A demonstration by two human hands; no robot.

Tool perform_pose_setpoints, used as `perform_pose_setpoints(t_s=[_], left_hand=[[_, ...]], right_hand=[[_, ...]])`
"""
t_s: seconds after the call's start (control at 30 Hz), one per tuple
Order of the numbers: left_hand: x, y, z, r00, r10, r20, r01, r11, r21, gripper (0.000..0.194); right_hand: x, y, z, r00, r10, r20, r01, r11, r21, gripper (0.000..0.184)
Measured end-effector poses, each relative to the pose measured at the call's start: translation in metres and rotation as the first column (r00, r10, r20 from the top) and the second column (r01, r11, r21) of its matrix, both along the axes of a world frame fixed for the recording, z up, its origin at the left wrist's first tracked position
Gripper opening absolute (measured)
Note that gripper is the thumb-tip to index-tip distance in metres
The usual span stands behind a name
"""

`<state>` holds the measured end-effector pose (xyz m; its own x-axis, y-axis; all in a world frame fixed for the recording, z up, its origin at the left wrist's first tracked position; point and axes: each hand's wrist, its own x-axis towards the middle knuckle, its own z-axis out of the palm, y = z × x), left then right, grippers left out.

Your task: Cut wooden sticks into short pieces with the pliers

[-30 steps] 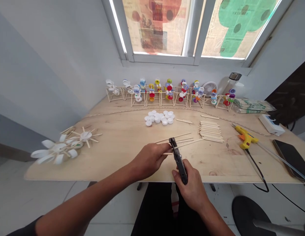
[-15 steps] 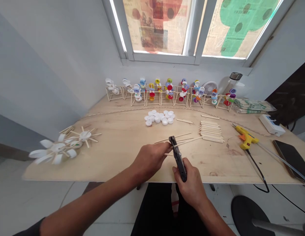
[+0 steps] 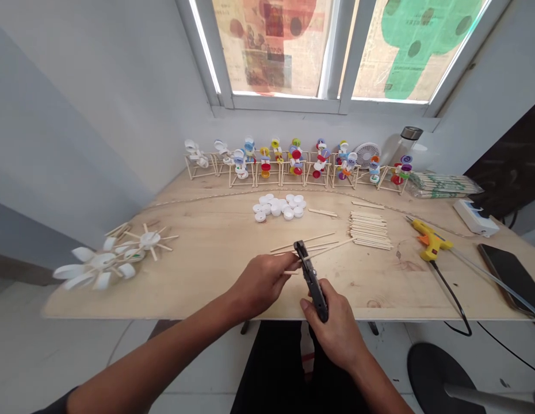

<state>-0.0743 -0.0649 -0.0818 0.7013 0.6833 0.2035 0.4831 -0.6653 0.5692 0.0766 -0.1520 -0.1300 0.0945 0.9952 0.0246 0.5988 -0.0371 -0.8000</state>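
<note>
My left hand (image 3: 265, 282) is closed round thin wooden sticks (image 3: 332, 248). One longer stick slants to the right past the tool, and a short end pokes out below my fingers. My right hand (image 3: 334, 325) grips a black pliers-like cutter (image 3: 313, 282), its upper end against the stick beside my left fingertips. The cutter's exact kind and whether its jaws are closed cannot be made out. Just behind my hands lie loose sticks (image 3: 302, 241). A stack of cut sticks (image 3: 371, 229) is to the right. White bottle caps (image 3: 276, 207) are clustered farther back.
Along the wall stand several stick frames with coloured cap wheels (image 3: 296, 164). White wheel assemblies (image 3: 101, 264) lie at the left. To the right are a yellow glue gun (image 3: 431, 238), a dark phone (image 3: 504, 273), a power strip (image 3: 477, 217) and bagged sticks (image 3: 444, 185).
The upper end of the cutter has shifted very slightly left, and the short stick end below my left fingers shows a little lower. Both hands keep their grip; the whole view has moved slightly.
</note>
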Motion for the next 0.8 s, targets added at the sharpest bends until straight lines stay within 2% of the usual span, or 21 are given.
perform_pose_setpoints(t_s=[0.07,0.17,0.27,0.37,0.47,0.53,0.57,0.63,0.67,0.73,0.8], left_hand=[[-0.001,0.002,0.006,0.997,-0.061,0.048,0.068,0.985,-0.159,0.022],[-0.003,0.006,0.011,0.983,-0.125,0.136,0.164,0.928,-0.334,0.029],[-0.004,0.011,0.013,0.978,-0.138,0.157,0.193,0.884,-0.425,0.033],[-0.005,0.014,0.013,0.985,-0.124,0.122,0.165,0.887,-0.432,0.035],[-0.003,0.010,0.009,0.992,-0.097,0.077,0.116,0.946,-0.303,0.030],[0.000,0.005,0.003,1.000,-0.009,0.015,0.010,0.993,-0.116,0.024],[0.001,0.002,-0.002,0.998,0.059,-0.015,-0.059,0.998,0.007,0.022],[0.003,-0.003,-0.011,0.984,0.172,-0.053,-0.153,0.954,0.258,0.023],[0.004,-0.005,-0.014,0.978,0.196,-0.069,-0.160,0.923,0.351,0.024],[0.004,-0.005,-0.018,0.976,0.191,-0.103,-0.131,0.897,0.422,0.023],[0.004,-0.003,-0.014,0.980,0.140,-0.138,-0.084,0.933,0.350,0.022]], right_hand=[[0.000,-0.001,0.001,1.000,0.011,0.007,-0.011,1.000,-0.013,0.013],[0.000,-0.003,0.003,0.999,0.033,0.005,-0.033,0.999,-0.010,0.010],[0.000,-0.002,0.003,0.999,0.045,0.001,-0.045,0.999,0.014,0.008],[0.000,0.001,0.000,0.999,0.035,0.020,-0.036,0.999,0.039,0.009],[0.000,0.006,-0.003,0.999,0.014,0.047,-0.016,0.999,0.046,0.011],[0.000,0.008,-0.005,0.998,-0.002,0.060,-0.001,0.999,0.043,0.015],[0.000,0.009,-0.005,0.998,-0.008,0.064,0.005,0.999,0.041,0.016],[0.000,0.009,-0.005,0.998,-0.013,0.067,0.011,0.999,0.036,0.017],[0.000,0.009,-0.005,0.998,-0.014,0.063,0.012,0.999,0.031,0.017],[0.000,0.008,-0.004,0.999,-0.014,0.043,0.013,1.000,0.017,0.015],[0.000,0.007,-0.002,1.000,-0.008,0.019,0.008,1.000,-0.001,0.013]])
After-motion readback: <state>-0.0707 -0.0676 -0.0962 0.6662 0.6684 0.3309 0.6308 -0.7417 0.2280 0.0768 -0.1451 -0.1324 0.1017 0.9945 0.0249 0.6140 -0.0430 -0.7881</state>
